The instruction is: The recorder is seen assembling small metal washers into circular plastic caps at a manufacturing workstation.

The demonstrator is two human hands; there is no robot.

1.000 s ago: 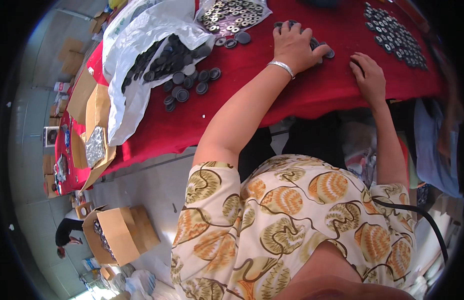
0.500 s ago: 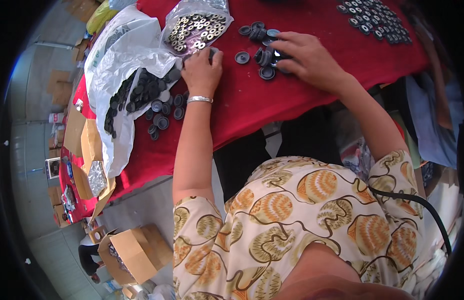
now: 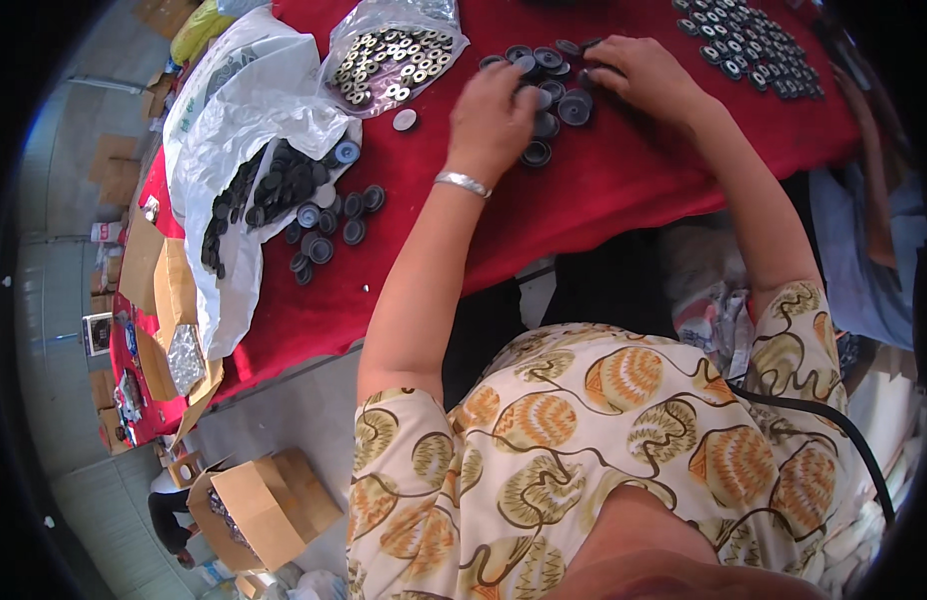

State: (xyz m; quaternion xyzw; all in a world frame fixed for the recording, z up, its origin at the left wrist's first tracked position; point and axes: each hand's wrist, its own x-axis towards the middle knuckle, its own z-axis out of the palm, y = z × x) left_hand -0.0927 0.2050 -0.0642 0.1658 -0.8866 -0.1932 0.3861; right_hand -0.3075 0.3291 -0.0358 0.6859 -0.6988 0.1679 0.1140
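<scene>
At top centre of the frame, the left hand (image 3: 492, 118) and right hand (image 3: 639, 75), fingers curled, gather dark round caps (image 3: 554, 85) on the red cloth (image 3: 604, 190), seemingly sorting. More caps spill from a white bag (image 3: 234, 130) at upper left, within reach.

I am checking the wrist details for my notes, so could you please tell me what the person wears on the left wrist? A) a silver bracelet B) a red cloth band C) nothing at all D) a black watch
A: a thin silver bracelet circles the wrist just below the left hand, which rests among the dark round caps on the red tablecloth.
</scene>
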